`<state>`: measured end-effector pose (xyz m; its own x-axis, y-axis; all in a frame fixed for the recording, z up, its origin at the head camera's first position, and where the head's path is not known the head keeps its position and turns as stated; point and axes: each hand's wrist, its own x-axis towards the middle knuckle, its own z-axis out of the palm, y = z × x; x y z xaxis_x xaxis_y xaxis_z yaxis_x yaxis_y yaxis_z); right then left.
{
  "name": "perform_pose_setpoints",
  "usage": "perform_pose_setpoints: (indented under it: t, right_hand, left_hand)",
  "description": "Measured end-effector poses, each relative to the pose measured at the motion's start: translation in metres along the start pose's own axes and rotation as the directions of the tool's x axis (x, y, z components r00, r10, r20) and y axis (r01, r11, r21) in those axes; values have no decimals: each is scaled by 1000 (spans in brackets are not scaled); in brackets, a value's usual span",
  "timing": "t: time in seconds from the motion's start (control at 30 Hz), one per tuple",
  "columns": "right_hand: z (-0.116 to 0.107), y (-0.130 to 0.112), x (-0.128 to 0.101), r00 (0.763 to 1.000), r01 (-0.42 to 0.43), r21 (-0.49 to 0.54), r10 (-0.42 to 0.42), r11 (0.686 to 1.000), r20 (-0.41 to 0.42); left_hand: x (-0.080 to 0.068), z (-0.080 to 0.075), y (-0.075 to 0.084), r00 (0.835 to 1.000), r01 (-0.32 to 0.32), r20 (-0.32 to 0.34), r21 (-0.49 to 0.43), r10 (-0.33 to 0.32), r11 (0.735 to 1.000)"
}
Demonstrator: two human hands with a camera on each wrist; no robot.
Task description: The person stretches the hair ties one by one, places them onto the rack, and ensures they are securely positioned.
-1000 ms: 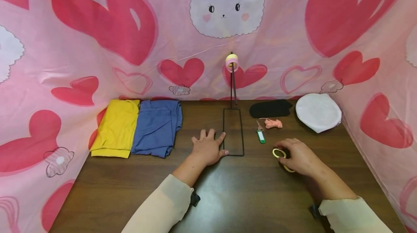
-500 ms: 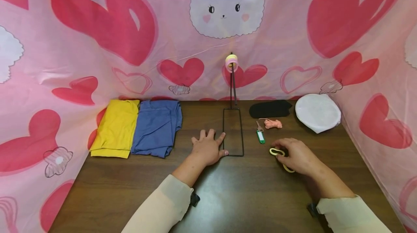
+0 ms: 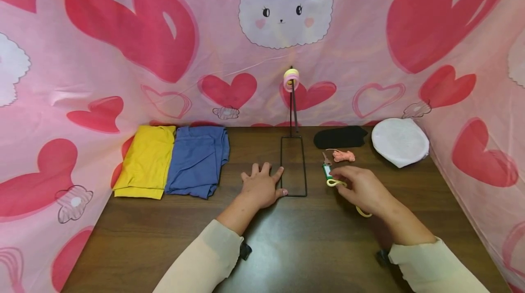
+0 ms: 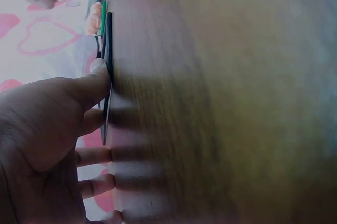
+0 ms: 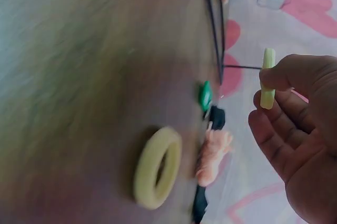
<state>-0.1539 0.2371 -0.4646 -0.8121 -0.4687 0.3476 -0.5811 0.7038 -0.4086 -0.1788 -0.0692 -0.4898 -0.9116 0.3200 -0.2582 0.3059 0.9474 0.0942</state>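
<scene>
Pink heart-and-rabbit cloth walls in a dark wooden table [image 3: 287,247]. At about 1 o'clock from the table's middle, the right hand [image 3: 362,190] pinches a yellow ring [image 3: 336,183] between thumb and forefinger, lifted off the wood. In the right wrist view that ring [image 5: 268,78] shows edge-on, its long axis running up and down the frame, its flat faces turned sideways. A second yellow ring [image 5: 157,166] lies flat on the table at 6 o'clock from the held one, partly hidden under the wrist in the head view.

The left hand [image 3: 261,187] rests palm down with fingers spread flat, its thumb tip touching the near left corner of a black wire stand [image 3: 293,165], whose post rises at 12 o'clock and carries pink and yellow rings [image 3: 291,79]. A green key tag [image 3: 326,171] lies just beside the held ring, perhaps touching the fingers; the view is too blurred to tell. A small pink bundle [image 3: 343,155] sits beyond it. Folded yellow cloth [image 3: 146,161] and blue cloth [image 3: 198,158] lie at 10 o'clock.
</scene>
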Motion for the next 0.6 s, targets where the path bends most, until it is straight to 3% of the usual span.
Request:
perform_pose_setpoints:
  t: [0.4, 0.6]
  right_hand:
    - [-7, -22, 23, 989, 119, -2, -119, 993, -88]
    - [-14, -34, 35, 965, 203, -7, -201, 979, -166]
  left_hand:
    - [1, 3, -1, 1000, -1, -3, 4, 1, 1000]
    - [1, 1, 0, 1000, 0, -4, 4, 0, 1000]
